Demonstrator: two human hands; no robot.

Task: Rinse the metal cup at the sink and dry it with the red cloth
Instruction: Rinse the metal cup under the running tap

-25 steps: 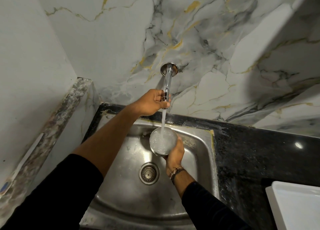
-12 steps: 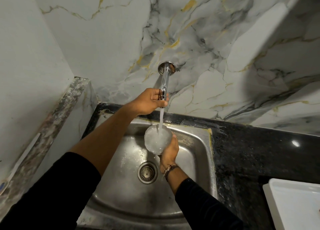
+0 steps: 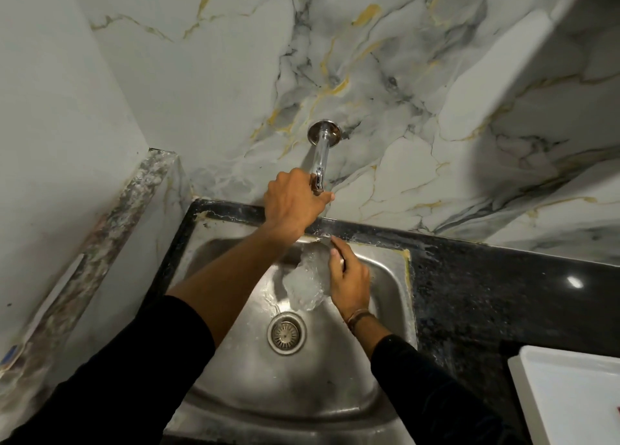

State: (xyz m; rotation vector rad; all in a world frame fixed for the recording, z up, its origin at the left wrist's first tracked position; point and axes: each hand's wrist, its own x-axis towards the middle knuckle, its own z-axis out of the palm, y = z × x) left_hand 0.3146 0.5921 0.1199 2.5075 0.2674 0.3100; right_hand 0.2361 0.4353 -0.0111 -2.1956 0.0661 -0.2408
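Observation:
My right hand (image 3: 349, 283) grips the metal cup (image 3: 318, 240) over the steel sink (image 3: 401, 277). The cup is tipped towards the left and mostly hidden behind my fingers; only a strip of its rim shows. A mass of water (image 3: 303, 285) spills from it into the basin, above the drain (image 3: 286, 333). My left hand (image 3: 292, 203) is closed on the handle of the chrome wall tap (image 3: 320, 156). No stream is visible under the spout. The red cloth is not clearly in view; a tiny red sliver shows at the right frame edge.
A black speckled counter (image 3: 486, 293) surrounds the sink. A white tray (image 3: 570, 394) lies on it at the lower right. A marble wall rises behind the tap, and a marble ledge (image 3: 110, 243) runs along the left wall.
The cup, held upright and filling under the running stream, is now tipped over with water pouring out. The stream under the tap is gone. My left hand stays on the tap handle.

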